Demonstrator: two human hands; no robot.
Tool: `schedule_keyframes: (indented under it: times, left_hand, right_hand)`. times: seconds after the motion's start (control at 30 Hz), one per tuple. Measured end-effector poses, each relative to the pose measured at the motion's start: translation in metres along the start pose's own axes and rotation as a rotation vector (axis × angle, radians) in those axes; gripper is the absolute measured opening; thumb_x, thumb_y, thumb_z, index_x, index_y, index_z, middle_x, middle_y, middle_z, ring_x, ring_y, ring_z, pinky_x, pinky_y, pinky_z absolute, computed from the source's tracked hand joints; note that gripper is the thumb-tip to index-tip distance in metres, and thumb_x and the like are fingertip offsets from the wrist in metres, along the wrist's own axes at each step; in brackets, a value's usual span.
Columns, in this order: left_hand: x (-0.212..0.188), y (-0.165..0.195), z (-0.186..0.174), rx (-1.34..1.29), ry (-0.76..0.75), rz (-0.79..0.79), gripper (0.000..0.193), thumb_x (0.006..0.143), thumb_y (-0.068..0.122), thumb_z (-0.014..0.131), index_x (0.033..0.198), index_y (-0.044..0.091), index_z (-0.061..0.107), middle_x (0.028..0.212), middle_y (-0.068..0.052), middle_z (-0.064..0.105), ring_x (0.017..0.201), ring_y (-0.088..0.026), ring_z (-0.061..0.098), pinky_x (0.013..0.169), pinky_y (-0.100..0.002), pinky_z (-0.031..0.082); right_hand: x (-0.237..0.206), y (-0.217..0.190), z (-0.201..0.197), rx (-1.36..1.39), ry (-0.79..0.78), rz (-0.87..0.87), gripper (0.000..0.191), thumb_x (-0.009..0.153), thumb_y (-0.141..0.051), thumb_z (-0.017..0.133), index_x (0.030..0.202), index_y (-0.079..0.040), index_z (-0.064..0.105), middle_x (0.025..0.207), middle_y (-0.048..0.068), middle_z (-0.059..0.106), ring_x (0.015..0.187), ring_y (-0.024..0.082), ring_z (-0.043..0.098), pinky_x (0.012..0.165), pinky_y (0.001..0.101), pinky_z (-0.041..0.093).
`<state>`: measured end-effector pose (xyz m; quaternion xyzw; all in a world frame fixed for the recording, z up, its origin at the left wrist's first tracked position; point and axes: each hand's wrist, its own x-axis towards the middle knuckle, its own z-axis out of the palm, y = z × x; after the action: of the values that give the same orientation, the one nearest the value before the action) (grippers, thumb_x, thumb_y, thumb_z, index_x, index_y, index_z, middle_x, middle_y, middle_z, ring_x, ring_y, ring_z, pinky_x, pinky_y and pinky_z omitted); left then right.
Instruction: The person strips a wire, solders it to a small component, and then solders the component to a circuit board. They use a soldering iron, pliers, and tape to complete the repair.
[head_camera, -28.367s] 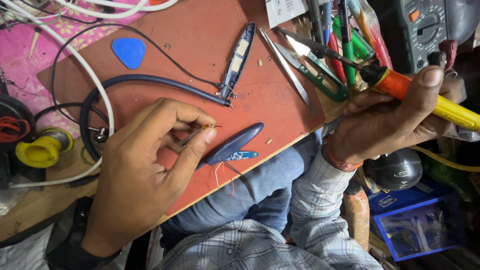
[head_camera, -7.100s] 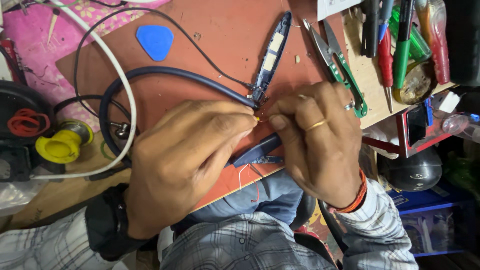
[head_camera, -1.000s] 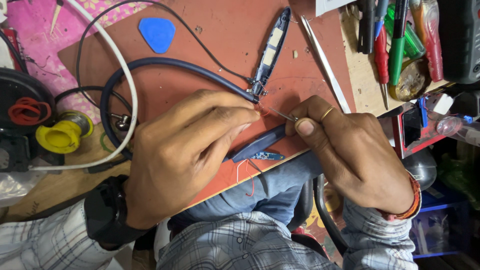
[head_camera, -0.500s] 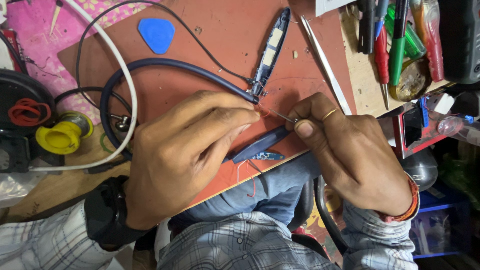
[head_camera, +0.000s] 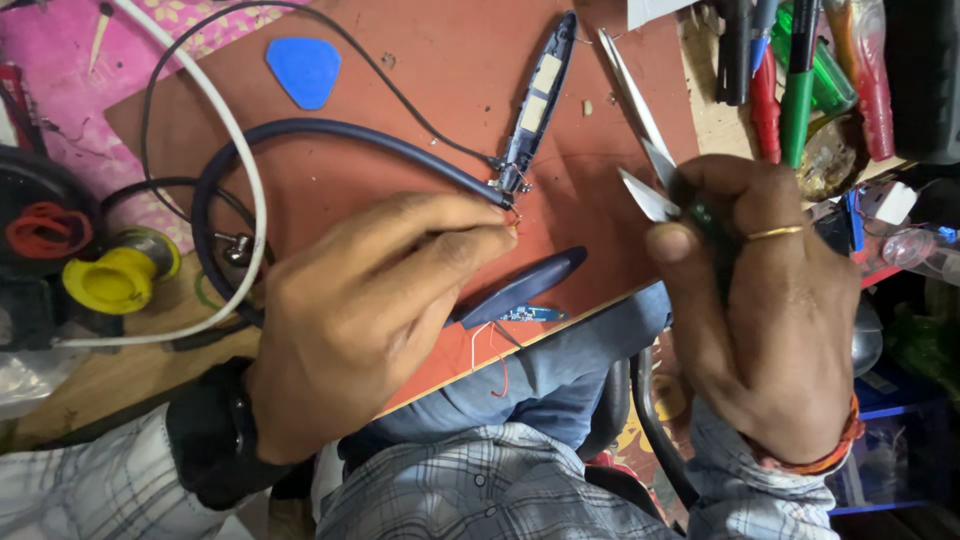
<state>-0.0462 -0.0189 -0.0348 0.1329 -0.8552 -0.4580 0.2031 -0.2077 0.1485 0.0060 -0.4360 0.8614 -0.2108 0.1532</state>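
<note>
My left hand (head_camera: 350, 320) pinches thin wires at its fingertips, right at the end of a dark blue neckband cable (head_camera: 330, 135) on a red-brown board (head_camera: 440, 70). An opened blue housing strip (head_camera: 535, 95) joins the cable there. A second blue housing half with a small circuit board (head_camera: 520, 290) lies just below my fingers, with red and white wires hanging off the board's edge. My right hand (head_camera: 770, 310) is to the right and grips small green-handled scissors (head_camera: 645, 190), blades apart and pointing left towards the wires.
Metal tweezers (head_camera: 620, 70) lie above the scissors. A blue triangular pick (head_camera: 303, 70) sits at the board's top. A white cable (head_camera: 245, 180), a yellow solder spool (head_camera: 115, 280) and a red wire coil (head_camera: 45, 230) are left. Screwdrivers and pens (head_camera: 790, 80) crowd the top right.
My right hand has left the wires, moved to the right and now holds scissors. My left hand keeps its pinch on the wires at the cable end.
</note>
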Motion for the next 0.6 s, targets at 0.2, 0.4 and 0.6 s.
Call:
schedule_keyframes:
  times: [0.2, 0.4, 0.6]
  left_hand:
    - [0.002, 0.002, 0.000, 0.041, 0.006, 0.003, 0.024, 0.084, -0.009, 0.071, 0.107, -0.001, 0.070, 0.107, -0.009, 0.070, 0.097, -0.025, 0.072, 0.082, -0.034, 0.059]
    - [0.002, 0.000, 0.001, 0.056, 0.008, -0.004, 0.024, 0.085, -0.008, 0.071, 0.108, 0.000, 0.070, 0.108, -0.009, 0.070, 0.098, -0.026, 0.071, 0.083, -0.035, 0.057]
    - [0.004, -0.003, -0.001, 0.045, -0.020, -0.005, 0.024, 0.084, -0.008, 0.071, 0.107, -0.002, 0.069, 0.106, -0.011, 0.070, 0.095, -0.028, 0.069, 0.081, -0.038, 0.056]
  right_hand:
    - [0.005, -0.006, 0.018, -0.192, 0.095, -0.105, 0.036, 0.102, -0.003, 0.075, 0.133, -0.003, 0.059, 0.113, 0.017, 0.057, 0.093, 0.035, 0.067, 0.072, 0.0441, 0.051]
    - [0.001, 0.009, 0.025, -0.268, 0.172, -0.175, 0.038, 0.105, -0.008, 0.082, 0.134, -0.002, 0.058, 0.117, 0.013, 0.056, 0.096, 0.027, 0.064, 0.081, 0.0361, 0.051]
    - [-0.015, 0.049, 0.018, -0.056, 0.309, -0.136, 0.035, 0.109, -0.008, 0.075, 0.138, 0.001, 0.057, 0.124, 0.013, 0.059, 0.101, 0.022, 0.061, 0.085, 0.0302, 0.050]
